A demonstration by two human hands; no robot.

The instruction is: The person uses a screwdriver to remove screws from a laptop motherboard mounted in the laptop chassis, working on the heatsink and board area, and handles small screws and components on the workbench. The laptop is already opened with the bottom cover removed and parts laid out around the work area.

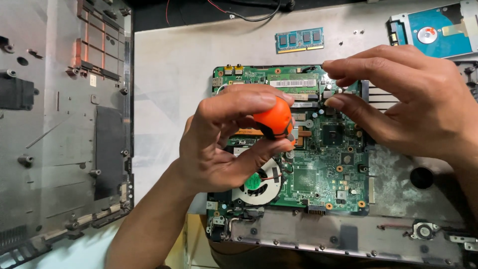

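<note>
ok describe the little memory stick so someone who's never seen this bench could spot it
Start at the green motherboard in the middle of the bench and look just above its top edge. The memory stick lies alone there on the pale bench top, left of the blue hard drive. It is a small flat green strip carrying a row of dark square chips.

I see screwdriver handle [273,122]: orange plastic, smooth, slight gloss, black band. Motherboard [318,174]: green, glossy board. Laptop base cover [55,124]: grey matt plastic. Hard drive [438,30]: shiny metal. Desk [169,74]: pale, smooth, dull sheen.
</note>
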